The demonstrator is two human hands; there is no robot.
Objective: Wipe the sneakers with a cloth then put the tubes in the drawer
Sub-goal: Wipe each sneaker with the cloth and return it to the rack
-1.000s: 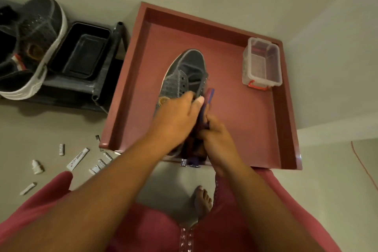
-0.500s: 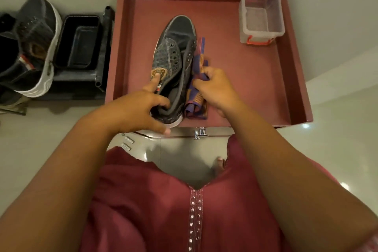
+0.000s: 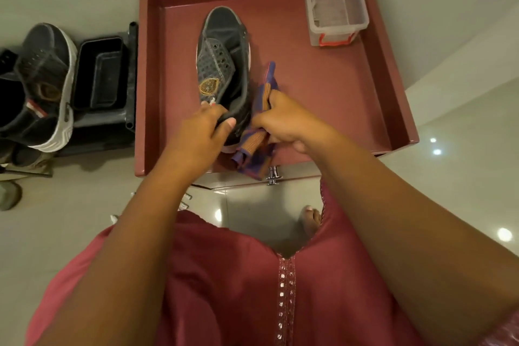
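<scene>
Two hands work at lower centre of the red drawer [image 3: 393, 70]. Left hand [image 3: 200, 132] grips the heel collar of a dark sneaker [image 3: 222, 64] lying flat on the drawer floor, toe toward the top of the frame. Right hand [image 3: 283, 121] holds a bunched blue-and-orange cloth [image 3: 257, 146] just beside the shoe's right flank; contact cannot be confirmed. Judged stage: wiping of this shoe under way. A second sneaker [image 3: 47, 84] stands on the dark rack [image 3: 104, 76] at left, its state of cleaning unknowable. Clear plastic box [image 3: 334, 5] sits in the upper right corner. Tubes: only small pale slivers [image 3: 184, 202], half hidden beside the left forearm, possibly these; none appear inside the drawer, so that step seems left.
</scene>
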